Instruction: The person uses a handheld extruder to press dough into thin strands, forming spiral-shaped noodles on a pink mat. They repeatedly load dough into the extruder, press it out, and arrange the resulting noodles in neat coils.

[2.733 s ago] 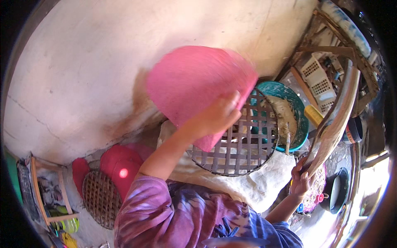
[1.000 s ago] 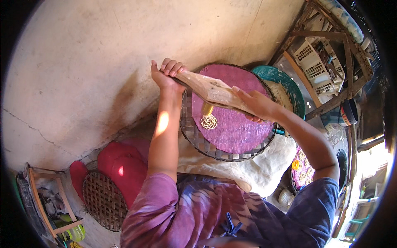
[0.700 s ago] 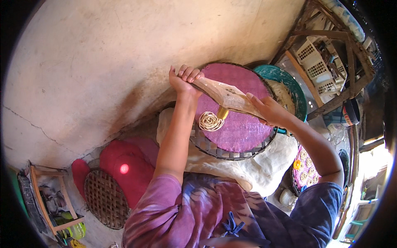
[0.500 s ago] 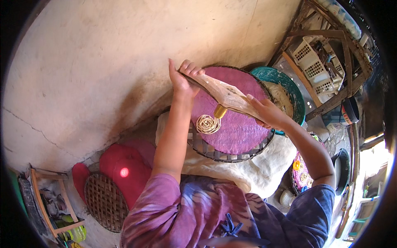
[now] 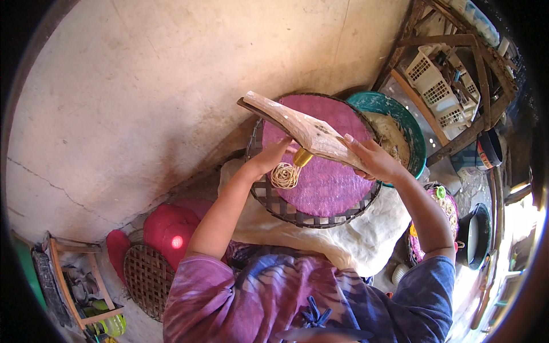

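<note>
My right hand [image 5: 374, 159] grips the right end of a long wooden press [image 5: 320, 134], thumb on top and fingers curled beneath. The press is held tilted, its left end higher, over a pink cloth [image 5: 337, 188] on a round woven tray [image 5: 286, 216]. A short brass-coloured cylinder [image 5: 302, 157] sticks out below the middle of the press. Pale thin strands hang from it to a loose coil [image 5: 284, 176] on the cloth. My left hand [image 5: 271, 157] is off the press, fingers stretched toward the cylinder and strands; the press partly hides the fingertips.
Behind the tray on the right stands a green basin [image 5: 420, 140] with pale dough-like material. A whitish cloth [image 5: 349, 248] lies under the tray. A wall [image 5: 143, 97] rises at the left. Further right are a white plastic basket [image 5: 437, 86] and a dark basin [image 5: 476, 235].
My left hand has let go of the press's left end and come down beside the brass cylinder. My right hand keeps its grip. The coil has shifted slightly and looks more bunched.
</note>
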